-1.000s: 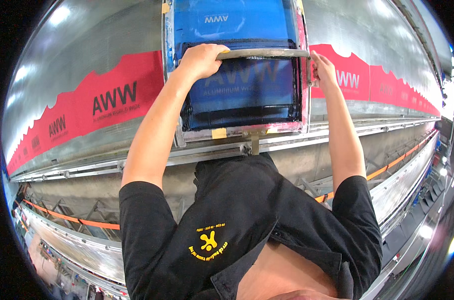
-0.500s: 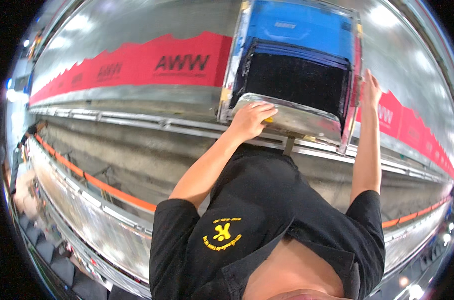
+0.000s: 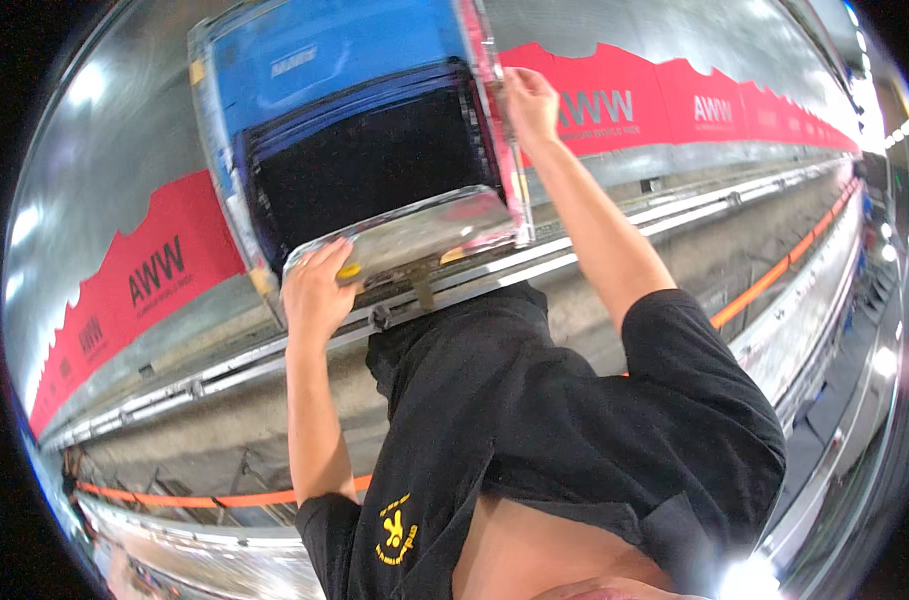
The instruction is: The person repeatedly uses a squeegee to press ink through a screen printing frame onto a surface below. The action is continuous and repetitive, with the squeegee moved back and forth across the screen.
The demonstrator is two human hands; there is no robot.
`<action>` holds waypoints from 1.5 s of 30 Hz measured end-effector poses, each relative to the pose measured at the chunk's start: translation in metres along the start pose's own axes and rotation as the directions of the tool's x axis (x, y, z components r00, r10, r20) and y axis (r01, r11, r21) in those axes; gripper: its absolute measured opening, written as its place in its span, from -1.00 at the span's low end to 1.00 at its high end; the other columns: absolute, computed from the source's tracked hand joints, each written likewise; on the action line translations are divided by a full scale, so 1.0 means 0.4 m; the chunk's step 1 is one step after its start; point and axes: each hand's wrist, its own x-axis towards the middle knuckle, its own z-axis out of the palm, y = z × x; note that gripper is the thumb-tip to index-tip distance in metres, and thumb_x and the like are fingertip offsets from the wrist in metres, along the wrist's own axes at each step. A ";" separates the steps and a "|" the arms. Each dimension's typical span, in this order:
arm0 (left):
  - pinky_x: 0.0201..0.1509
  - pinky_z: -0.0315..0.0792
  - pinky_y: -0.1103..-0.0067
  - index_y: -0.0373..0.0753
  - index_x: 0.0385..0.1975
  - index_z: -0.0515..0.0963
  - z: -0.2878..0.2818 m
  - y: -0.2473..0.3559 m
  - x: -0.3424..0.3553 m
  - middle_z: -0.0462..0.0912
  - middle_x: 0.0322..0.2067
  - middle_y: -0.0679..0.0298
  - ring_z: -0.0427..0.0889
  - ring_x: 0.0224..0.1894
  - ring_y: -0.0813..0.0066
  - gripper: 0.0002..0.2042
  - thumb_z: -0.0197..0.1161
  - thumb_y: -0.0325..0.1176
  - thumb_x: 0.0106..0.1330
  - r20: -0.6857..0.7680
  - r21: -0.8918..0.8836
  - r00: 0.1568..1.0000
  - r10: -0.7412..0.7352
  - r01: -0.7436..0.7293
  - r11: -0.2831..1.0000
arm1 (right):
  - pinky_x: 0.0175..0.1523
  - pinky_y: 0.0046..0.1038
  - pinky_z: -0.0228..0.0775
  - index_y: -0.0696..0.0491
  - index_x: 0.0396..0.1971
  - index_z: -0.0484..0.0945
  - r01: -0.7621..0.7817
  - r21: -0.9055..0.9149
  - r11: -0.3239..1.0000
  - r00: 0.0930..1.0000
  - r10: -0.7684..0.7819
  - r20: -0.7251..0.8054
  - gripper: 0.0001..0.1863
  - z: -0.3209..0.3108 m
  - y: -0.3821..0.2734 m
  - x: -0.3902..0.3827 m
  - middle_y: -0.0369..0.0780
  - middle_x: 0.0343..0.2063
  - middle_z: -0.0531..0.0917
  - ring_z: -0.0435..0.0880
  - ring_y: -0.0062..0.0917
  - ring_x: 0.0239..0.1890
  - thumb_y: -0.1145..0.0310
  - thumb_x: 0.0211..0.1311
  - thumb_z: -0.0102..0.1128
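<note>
A rectangular screen-printing frame (image 3: 211, 120) lies tilted on the long grey table, its mesh blue at the far end and coated in black ink (image 3: 374, 155) nearer me. Across its near end leans a broad metal squeegee (image 3: 414, 235) with ink-smeared edges. My left hand (image 3: 319, 290) is closed over the squeegee's left end, fingers on its upper face and the thumb out of sight. At the frame's right side, my right hand (image 3: 532, 105) has its fingers curled against the outer rim. Red printed fabric (image 3: 179, 235) stretches out from both sides of the frame.
A metal rail (image 3: 664, 215) runs along the table's near edge, close to my body. Behind it is a gap, then an orange strip (image 3: 764, 285) beside another long shiny table (image 3: 804, 330). More red pieces (image 3: 714, 105) continue to the far right.
The frame sits further left in view and is turned, as the whole view has swung round. Both hands stay at the same places, left on the squeegee, right at the frame's side.
</note>
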 end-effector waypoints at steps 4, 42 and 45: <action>0.30 0.53 0.31 -0.12 0.19 0.66 0.001 0.000 -0.007 0.69 0.21 0.25 0.63 0.24 0.17 -0.40 0.52 -0.40 0.02 -0.010 0.101 0.993 0.119 -0.117 0.988 | 0.17 -0.30 0.57 -0.01 -0.02 0.78 -0.093 -0.175 0.980 0.995 0.095 0.005 -0.57 0.016 -0.047 -0.020 -0.17 -0.07 0.84 0.79 -0.34 0.06 -0.03 0.30 0.40; 0.13 0.63 0.21 -0.10 -0.03 0.76 -0.156 -0.048 0.177 0.77 -0.10 0.11 0.75 0.03 0.06 -0.49 0.55 0.07 0.08 0.152 0.342 0.970 -0.191 0.129 0.931 | 0.01 -0.20 0.58 -0.10 -0.17 0.76 0.776 -0.391 0.495 0.604 -0.408 0.684 -0.67 -0.091 -0.131 -0.314 -0.28 -0.21 0.77 0.74 -0.24 -0.09 0.39 -0.04 0.50; 0.22 0.59 0.24 -0.15 0.06 0.70 -0.122 -0.015 0.000 0.72 0.00 0.17 0.68 0.11 0.09 -0.44 0.58 -0.08 0.03 0.097 0.265 0.975 -0.198 0.166 0.950 | 0.13 -0.23 0.52 -0.05 -0.10 0.73 0.771 -0.346 0.535 0.583 -0.373 0.722 -0.55 -0.176 -0.160 -0.433 -0.29 -0.13 0.74 0.70 -0.29 -0.01 0.50 -0.12 0.46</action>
